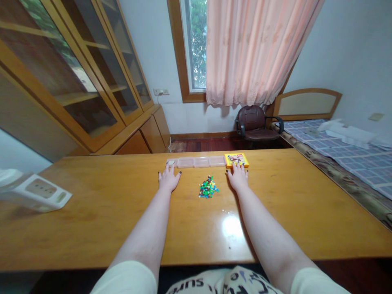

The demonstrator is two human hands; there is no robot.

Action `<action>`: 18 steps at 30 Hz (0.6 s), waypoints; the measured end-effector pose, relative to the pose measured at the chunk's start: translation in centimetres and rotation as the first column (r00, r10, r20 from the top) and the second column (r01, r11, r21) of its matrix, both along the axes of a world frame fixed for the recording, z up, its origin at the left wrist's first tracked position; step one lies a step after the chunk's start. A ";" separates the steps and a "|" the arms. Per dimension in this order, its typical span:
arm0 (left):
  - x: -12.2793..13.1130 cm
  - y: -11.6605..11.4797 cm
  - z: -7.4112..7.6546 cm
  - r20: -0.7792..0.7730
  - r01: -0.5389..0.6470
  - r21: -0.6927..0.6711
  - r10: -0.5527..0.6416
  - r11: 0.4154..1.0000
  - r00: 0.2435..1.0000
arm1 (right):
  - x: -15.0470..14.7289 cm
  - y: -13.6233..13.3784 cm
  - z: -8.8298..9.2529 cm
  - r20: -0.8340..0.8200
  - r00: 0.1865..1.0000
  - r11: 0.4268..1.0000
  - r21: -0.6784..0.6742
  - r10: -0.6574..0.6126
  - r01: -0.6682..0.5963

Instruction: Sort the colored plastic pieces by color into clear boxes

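Note:
My left hand (168, 178) rests on the table with its fingers spread. Its fingertips reach a small whitish item (170, 163) at the left end of a row of clear plastic trays (201, 162). On the other side, my right hand (238, 178) lies flat, fingers apart, with fingertips at the near edge of a yellow box (241, 157) with printed pictures. Between my hands sits a small pile of building bricks (208, 188) in green, blue, brown, yellow and white. Neither hand touches the pile.
A white and clear plastic container (45, 192) stands at the table's left. The wooden table (122, 228) spans the view. Behind it are a glass-door cabinet (101, 61), a brown armchair (257, 122) and a bed (352, 151) at the right.

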State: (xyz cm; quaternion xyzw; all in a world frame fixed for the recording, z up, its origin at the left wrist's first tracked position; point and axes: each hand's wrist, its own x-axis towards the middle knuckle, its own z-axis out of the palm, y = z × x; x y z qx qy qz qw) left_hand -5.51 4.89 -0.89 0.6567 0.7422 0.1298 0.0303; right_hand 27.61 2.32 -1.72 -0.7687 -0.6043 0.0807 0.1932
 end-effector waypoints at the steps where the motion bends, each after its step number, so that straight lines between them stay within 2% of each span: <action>1: 0.0 0.0 0.0 0.007 -0.001 0.004 0.001 1.000 1.000 | 0.0 0.0 0.0 -0.007 1.000 1.000 0.016 -0.002 0.002; 3: 0.1 -0.1 0.1 0.024 -0.005 0.020 0.004 1.000 1.000 | 0.0 -0.1 -0.1 -0.018 1.000 0.997 0.069 -0.020 0.021; 6: 0.2 -0.2 0.0 0.076 -0.014 0.063 0.009 0.998 0.997 | 0.0 -0.2 -0.1 -0.065 0.998 0.973 0.230 -0.014 0.029; 9: -0.2 0.0 -0.4 0.205 -0.036 0.191 -0.004 0.981 0.979 | 0.0 -0.4 0.0 -0.173 0.977 0.939 0.338 0.127 -0.062; 11: -0.8 0.1 -0.8 0.373 -0.082 0.262 -0.022 0.962 0.928 | -0.2 -0.7 0.2 -0.255 0.943 0.934 0.334 0.216 -0.124; 13: -1.7 0.1 -1.1 0.510 -0.145 0.278 -0.018 0.950 0.860 | -0.7 -1.0 0.2 -0.311 0.912 0.933 0.320 0.267 -0.164; 18: -3.8 -0.8 -1.6 0.631 -0.318 0.272 0.081 0.908 0.771 | -1.9 -1.7 0.0 -0.338 0.873 0.927 0.259 0.352 -0.273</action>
